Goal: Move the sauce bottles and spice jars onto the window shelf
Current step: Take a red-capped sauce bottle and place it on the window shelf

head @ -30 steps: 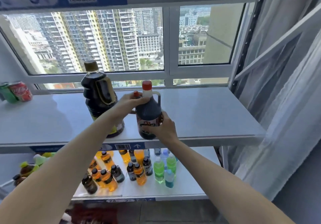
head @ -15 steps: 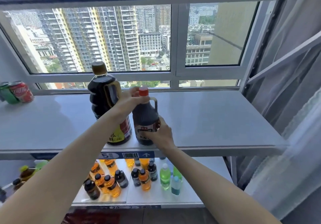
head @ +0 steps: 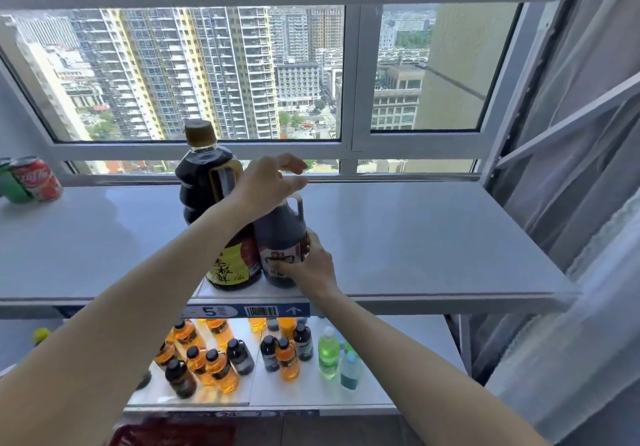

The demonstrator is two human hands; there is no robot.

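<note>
Left hand (head: pixel 266 184): raised over the top of the smaller dark bottle (head: pixel 282 237), fingers loosely spread and apart, covering the cap, whether they touch it cannot be told; half a second ago the same hand was closed about the red cap and neck, so the top grip appears to be coming off. Right hand (head: pixel 311 265): fingers wrapped round the lower label of the smaller dark bottle, clamped on its body near the base; unchanged in place from the earlier view. Smaller dark bottle: a second ago carried slightly above the shelf edge, now standing with its base on the window shelf (head: pixel 433 237), close to the front edge; judged set down, with only the release outstanding. Orientation: upright, long axis vertical, neck up; loop handle turned to the right and away from the wearer, label facing the wearer. Large soy sauce bottle (head: pixel 214 210): upright just beside it on the left, apparently touching at the shoulder, gold cap up, yellow label forward. Task standing: two sauce bottles on the window shelf; no spice jars visible there. Further out: drink cans (head: pixel 31 180) at the far left of the same shelf, well apart; small drink bottles (head: pixel 221 359) on the lower shelf; window (head: pixel 207 75) behind; curtain (head: pixel 588 272) at right.
</note>
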